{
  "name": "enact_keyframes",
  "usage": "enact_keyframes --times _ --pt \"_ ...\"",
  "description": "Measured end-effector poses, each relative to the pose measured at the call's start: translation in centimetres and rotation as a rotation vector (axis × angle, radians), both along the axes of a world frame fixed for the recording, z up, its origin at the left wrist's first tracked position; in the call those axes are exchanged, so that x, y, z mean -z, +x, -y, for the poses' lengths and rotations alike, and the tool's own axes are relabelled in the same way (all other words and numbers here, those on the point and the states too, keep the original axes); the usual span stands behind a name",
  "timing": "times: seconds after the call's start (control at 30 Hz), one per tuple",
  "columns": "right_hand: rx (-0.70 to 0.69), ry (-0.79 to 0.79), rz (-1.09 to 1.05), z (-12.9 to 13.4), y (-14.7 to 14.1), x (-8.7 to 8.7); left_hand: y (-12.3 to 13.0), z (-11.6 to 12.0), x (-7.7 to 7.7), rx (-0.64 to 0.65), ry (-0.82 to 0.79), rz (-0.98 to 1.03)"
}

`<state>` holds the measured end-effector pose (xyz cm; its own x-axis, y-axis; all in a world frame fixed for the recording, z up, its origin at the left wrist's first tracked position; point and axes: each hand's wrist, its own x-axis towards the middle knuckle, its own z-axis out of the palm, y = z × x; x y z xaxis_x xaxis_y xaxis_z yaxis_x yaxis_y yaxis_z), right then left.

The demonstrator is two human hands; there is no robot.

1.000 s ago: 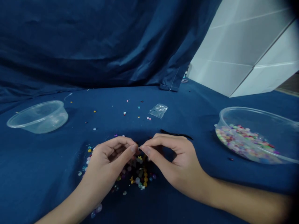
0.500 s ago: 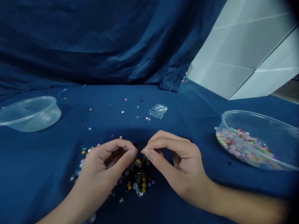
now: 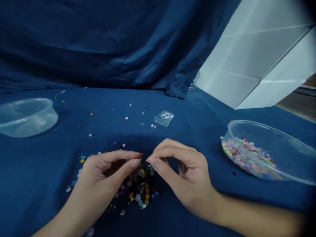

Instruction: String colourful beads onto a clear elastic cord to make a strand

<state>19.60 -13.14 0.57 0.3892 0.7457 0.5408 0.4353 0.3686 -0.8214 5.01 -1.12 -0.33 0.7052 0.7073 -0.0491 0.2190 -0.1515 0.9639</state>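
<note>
My left hand (image 3: 106, 176) holds a small pale bead (image 3: 140, 160) between thumb and a straightened index finger. Close beside it, my right hand (image 3: 184, 169) is closed in a pinch, its thumb and index tips pressed together; what they grip is too small to make out. Below the fingertips hangs or lies a string of beads (image 3: 147, 192), with round amber ones in a row; its thread cannot be followed. A yellow star-shaped bead (image 3: 132, 197) and a pale round bead (image 3: 138, 197) are next to it. Loose beads (image 3: 82, 161) lie around my left hand, partly hidden by it.
A clear plastic tub (image 3: 249, 161) with many mixed beads stands at the right. Another clear tub (image 3: 32, 121) is at the left. A small clear plastic bag (image 3: 164, 118) and scattered beads (image 3: 126, 118) lie on the blue cloth (image 3: 197, 128). A white panel (image 3: 237, 59) stands behind.
My left index finger has straightened and lifted slightly off the thumb, showing the pale bead. The right hand keeps its pinch. The whole view has shifted a little to the right.
</note>
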Motion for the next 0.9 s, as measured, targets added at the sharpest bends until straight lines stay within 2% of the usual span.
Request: enact_keyframes --times 0.27,0.67,0.77,0.9 --pt "0.016 0.033 0.039 -0.2 0.0 -0.1 0.1 0.0 0.0 -0.077 0.066 0.029" --pt "0.018 0.079 0.120 -0.3 -0.6 -0.1 0.5 0.5 -1.0 0.065 0.194 0.183" --pt "0.027 0.075 0.145 -0.4 -0.6 -0.2 0.6 0.3 -0.8 0.116 0.187 0.192" --pt "0.047 -0.009 0.230 -0.5 -0.3 -0.1 0.6 0.1 -1.1 0.158 0.105 0.250"
